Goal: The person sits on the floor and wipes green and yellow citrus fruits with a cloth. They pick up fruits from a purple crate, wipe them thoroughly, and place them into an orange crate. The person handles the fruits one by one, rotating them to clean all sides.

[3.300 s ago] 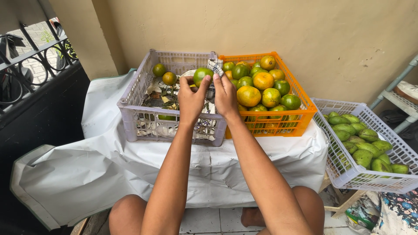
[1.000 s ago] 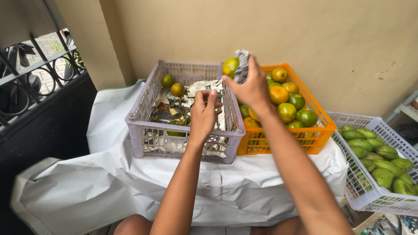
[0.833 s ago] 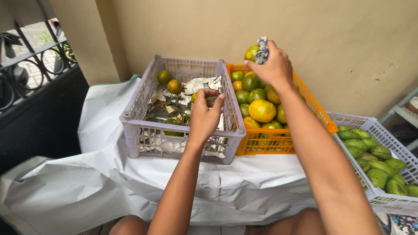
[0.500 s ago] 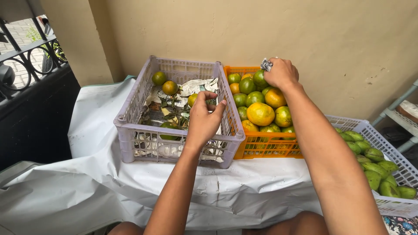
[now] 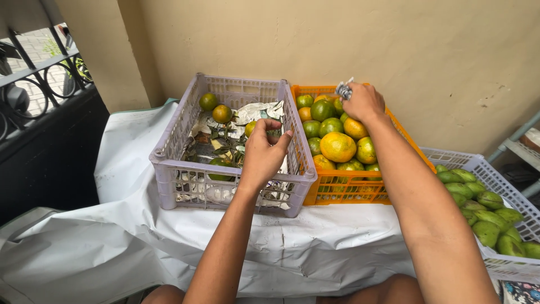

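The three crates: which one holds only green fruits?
The white crate at the far right; the orange crate mixes orange and green fruits, the purple crate is mostly paper.

A small crumpled wad of silvery-grey paper (image 5: 343, 89) is pinched in fingertips over the far edge of the orange crate (image 5: 365, 188), at about one o'clock. A green citrus fruit (image 5: 274, 134) (mostly hidden by curled fingers) is held above the lilac crate (image 5: 169, 169), near twelve o'clock.

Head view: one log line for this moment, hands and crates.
left hand: over lilac crate, at a citrus fruit | right hand: over orange crate, holding crumpled wrapper | white crate: green fruit
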